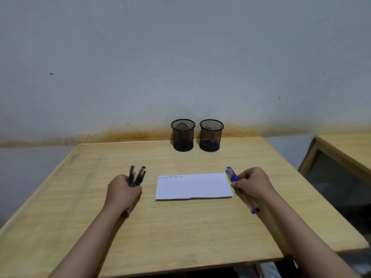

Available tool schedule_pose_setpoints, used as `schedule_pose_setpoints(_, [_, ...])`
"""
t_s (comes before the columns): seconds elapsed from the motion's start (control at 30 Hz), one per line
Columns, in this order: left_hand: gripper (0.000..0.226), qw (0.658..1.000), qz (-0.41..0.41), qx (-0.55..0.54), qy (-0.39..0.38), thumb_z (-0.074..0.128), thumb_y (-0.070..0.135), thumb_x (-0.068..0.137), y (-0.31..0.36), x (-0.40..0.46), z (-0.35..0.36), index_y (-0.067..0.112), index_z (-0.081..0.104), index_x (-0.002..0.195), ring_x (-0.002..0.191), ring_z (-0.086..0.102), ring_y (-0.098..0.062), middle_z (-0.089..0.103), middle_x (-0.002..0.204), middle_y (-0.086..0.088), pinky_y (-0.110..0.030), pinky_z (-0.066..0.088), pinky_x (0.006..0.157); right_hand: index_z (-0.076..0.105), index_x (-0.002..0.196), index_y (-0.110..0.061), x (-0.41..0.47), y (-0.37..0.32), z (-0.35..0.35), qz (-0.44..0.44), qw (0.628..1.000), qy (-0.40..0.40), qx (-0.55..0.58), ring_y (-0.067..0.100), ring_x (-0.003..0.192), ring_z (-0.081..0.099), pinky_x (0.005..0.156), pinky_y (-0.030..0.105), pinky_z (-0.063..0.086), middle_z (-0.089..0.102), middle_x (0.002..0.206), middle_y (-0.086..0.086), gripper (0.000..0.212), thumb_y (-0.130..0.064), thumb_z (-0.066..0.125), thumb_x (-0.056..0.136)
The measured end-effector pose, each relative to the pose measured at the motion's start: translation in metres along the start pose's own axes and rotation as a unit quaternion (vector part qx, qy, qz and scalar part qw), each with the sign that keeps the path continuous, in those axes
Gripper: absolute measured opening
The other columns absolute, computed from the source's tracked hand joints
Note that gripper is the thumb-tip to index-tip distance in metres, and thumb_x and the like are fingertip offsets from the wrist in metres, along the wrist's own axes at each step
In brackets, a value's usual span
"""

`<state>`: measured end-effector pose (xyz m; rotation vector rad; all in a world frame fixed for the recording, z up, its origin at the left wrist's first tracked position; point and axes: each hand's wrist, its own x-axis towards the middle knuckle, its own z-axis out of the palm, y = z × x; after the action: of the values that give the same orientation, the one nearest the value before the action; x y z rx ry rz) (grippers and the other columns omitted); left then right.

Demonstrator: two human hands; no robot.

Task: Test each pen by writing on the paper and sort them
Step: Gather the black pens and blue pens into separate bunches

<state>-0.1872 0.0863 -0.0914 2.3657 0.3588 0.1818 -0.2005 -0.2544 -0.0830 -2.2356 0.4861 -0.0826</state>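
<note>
dim, even, cool light with no glare; soft shadows pool beside the two black mesh cups point(196, 135). edges bow from the wide lens; the black pens point(137, 176) blur slightly.

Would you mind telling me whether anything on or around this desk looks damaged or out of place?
On the table nothing looks askew: paper flat, both mesh cups upright. The one oddity is an orange-brown stain along the wall just above the desk's far edge.
</note>
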Motion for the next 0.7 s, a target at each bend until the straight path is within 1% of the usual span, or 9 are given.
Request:
schedule_pose_setpoints(0.07, [0.01,1.0,0.012,0.009,-0.013,0.065,0.01,0.077,0.001,0.001,0.001,0.003,0.058,0.08,0.061,0.048,-0.016,0.055,0.069,-0.005,-0.026,0.034,0.049,0.071,0.074,-0.008,0.001,-0.005,-0.001,0.006,1.0,-0.02,-0.023,0.02,0.072,0.063,0.06,0.029,0.047,0.068,0.073,0.007,0.01,-0.014,0.078,0.072])
schedule_pose_setpoints(0.13, [0.006,0.999,0.029,0.025,-0.018,0.062,0.011,0.08,0.001,0.001,0.002,0.006,0.059,0.078,0.06,0.048,-0.014,0.055,0.066,-0.003,-0.025,0.033,0.048,0.069,0.076,-0.004,0.003,-0.008,0.0,0.011,0.999,-0.028,-0.038,0.02,0.069,0.061,0.057,0.028,0.044,0.068,0.075,0.009,0.012,-0.014,0.075,0.072])
schedule_pose_setpoints(0.2, [0.009,0.999,0.034,0.022,-0.017,0.06,0.013,0.082,0.0,0.002,0.002,0.009,0.058,0.075,0.059,0.049,-0.014,0.054,0.064,-0.002,-0.025,0.032,0.048,0.068,0.077,0.0,0.003,-0.01,0.0,0.019,0.999,-0.03,-0.038,0.02,0.065,0.058,0.055,0.027,0.041,0.066,0.075,0.012,0.014,-0.011,0.074,0.072])
schedule_pose_setpoints(0.27, [0.012,0.999,0.029,0.014,-0.018,0.06,0.014,0.084,-0.001,0.002,0.001,0.009,0.058,0.073,0.059,0.049,-0.016,0.054,0.062,-0.003,-0.025,0.031,0.048,0.067,0.073,0.0,0.004,-0.01,-0.001,0.027,0.999,-0.032,-0.03,0.019,0.062,0.057,0.055,0.027,0.042,0.064,0.072,0.012,0.012,-0.009,0.074,0.072])
schedule_pose_setpoints(0.37, [0.011,1.0,0.02,-0.007,-0.017,0.057,0.014,0.086,-0.001,0.004,-0.001,0.006,0.06,0.079,0.063,0.051,-0.022,0.056,0.066,-0.006,-0.026,0.031,0.05,0.068,0.073,-0.003,0.003,-0.011,-0.002,0.044,0.999,-0.032,0.003,0.019,0.063,0.06,0.053,0.027,0.045,0.066,0.072,0.01,0.011,-0.009,0.077,0.072])
schedule_pose_setpoints(0.43, [0.012,0.999,0.011,-0.031,-0.017,0.056,0.013,0.087,-0.001,0.005,-0.003,0.004,0.061,0.082,0.066,0.053,-0.026,0.06,0.071,-0.01,-0.027,0.033,0.052,0.068,0.077,-0.003,0.002,-0.014,-0.005,0.056,0.997,-0.033,0.035,0.018,0.062,0.063,0.051,0.026,0.045,0.067,0.073,0.01,0.011,-0.009,0.077,0.075])
schedule_pose_setpoints(0.5, [0.012,0.998,0.009,-0.057,-0.025,0.054,0.011,0.087,-0.001,0.006,-0.005,0.003,0.062,0.083,0.07,0.058,-0.028,0.064,0.075,-0.014,-0.029,0.037,0.056,0.068,0.082,-0.002,0.001,-0.017,-0.01,0.062,0.996,-0.037,0.056,0.017,0.058,0.06,0.048,0.024,0.044,0.065,0.07,0.01,0.01,-0.009,0.075,0.078])
schedule_pose_setpoints(0.6, [0.011,0.992,0.015,-0.118,-0.05,0.051,0.008,0.09,0.008,0.004,-0.007,0.006,0.061,0.089,0.071,0.067,-0.023,0.068,0.077,-0.013,-0.027,0.043,0.057,0.068,0.089,0.0,0.003,-0.022,-0.016,0.05,0.996,-0.034,0.071,0.02,0.056,0.054,0.05,0.026,0.044,0.061,0.07,0.012,0.011,-0.007,0.071,0.082])
schedule_pose_setpoints(0.7, [0.011,0.982,0.039,-0.176,-0.06,0.048,0.004,0.092,0.029,0.001,-0.009,0.007,0.058,0.091,0.071,0.066,-0.019,0.064,0.082,-0.011,-0.02,0.046,0.05,0.066,0.091,0.001,0.006,-0.035,-0.023,0.023,0.994,-0.034,0.105,0.026,0.066,0.06,0.057,0.032,0.052,0.064,0.078,0.016,0.011,-0.006,0.07,0.083])
